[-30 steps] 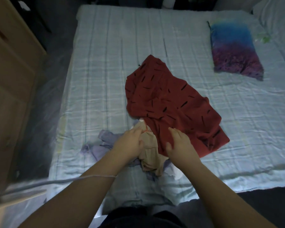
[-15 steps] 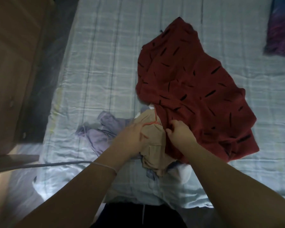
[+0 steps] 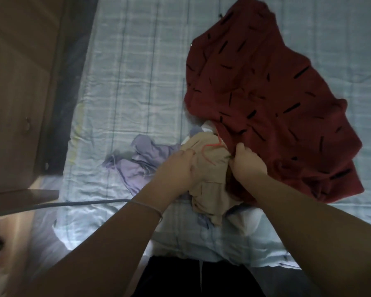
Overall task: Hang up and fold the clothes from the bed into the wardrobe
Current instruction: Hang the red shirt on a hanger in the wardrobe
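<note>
bed [image 3: 137,82]: clothes are heaped at its near edge | red dashed garment [image 3: 266,93]: spread flat, lapped over the heap | tan garment [image 3: 210,181]: bunched on the heap, judged light and limp, best taken by its upper edge | left hand [image 3: 176,170], right hand [image 3: 246,166]: both clamped on that edge

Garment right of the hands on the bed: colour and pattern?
Red garment: dark red with scattered short black dashes. Head view shows it best.
</note>
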Tool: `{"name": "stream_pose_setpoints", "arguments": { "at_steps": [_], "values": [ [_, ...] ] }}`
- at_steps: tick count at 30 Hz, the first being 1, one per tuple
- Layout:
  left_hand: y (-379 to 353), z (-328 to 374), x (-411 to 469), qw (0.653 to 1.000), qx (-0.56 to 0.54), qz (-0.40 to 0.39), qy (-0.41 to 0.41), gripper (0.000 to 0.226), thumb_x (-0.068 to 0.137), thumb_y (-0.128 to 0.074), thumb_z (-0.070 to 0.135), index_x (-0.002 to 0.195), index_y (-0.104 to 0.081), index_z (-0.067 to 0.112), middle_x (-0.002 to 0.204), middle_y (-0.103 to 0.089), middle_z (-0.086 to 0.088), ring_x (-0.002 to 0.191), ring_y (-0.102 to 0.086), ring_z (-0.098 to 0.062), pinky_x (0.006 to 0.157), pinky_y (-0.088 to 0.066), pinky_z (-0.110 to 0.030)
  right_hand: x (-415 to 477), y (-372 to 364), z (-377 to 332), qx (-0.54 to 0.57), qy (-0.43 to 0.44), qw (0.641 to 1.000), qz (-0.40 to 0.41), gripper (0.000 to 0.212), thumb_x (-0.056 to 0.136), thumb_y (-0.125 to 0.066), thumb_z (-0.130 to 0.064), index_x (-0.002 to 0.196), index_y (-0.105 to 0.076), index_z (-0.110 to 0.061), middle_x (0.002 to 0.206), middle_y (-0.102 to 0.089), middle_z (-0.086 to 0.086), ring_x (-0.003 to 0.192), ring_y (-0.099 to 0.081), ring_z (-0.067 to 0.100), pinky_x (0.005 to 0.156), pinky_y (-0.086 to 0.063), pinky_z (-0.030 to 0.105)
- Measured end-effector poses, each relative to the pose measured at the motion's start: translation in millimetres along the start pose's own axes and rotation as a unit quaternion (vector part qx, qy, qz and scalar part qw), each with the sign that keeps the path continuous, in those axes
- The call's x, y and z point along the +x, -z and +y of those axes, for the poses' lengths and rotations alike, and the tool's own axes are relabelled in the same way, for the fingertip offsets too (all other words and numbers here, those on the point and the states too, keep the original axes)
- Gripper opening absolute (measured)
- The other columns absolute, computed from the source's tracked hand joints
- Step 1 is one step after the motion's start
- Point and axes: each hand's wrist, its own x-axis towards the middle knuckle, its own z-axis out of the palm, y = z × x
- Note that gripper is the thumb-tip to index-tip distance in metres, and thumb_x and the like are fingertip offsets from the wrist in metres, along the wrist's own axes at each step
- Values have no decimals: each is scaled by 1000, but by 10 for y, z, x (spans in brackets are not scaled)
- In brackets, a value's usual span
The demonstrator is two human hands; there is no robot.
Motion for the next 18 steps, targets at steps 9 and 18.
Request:
{"name": "stream_pose_setpoints", "arguments": {
  "at_steps": [9, 18],
  "values": [
    [430, 418, 10, 1000, -11, 1, -22, 47, 91, -46, 25, 137, -51, 14, 125, -60, -14, 112, -57, -32, 94, -44, -36, -596, 797, 276, 171, -29, 977, 127, 25, 95, -49, -41, 90, -43, -17, 90, -56, 6, 84, -58, 33, 66, -38, 36],
    [1192, 1163, 148, 993, -9, 38, -109, 43, 87, -50, 24, 131, -49, 21, 123, -60, -11, 111, -57, -31, 89, -50, -45, -1292, 2243, 499, 137, 4, 966, 217, 14, 96, -50, -34, 90, -50, -22, 80, -59, 2, 82, -60, 33, 66, -42, 37]
  ]
}}
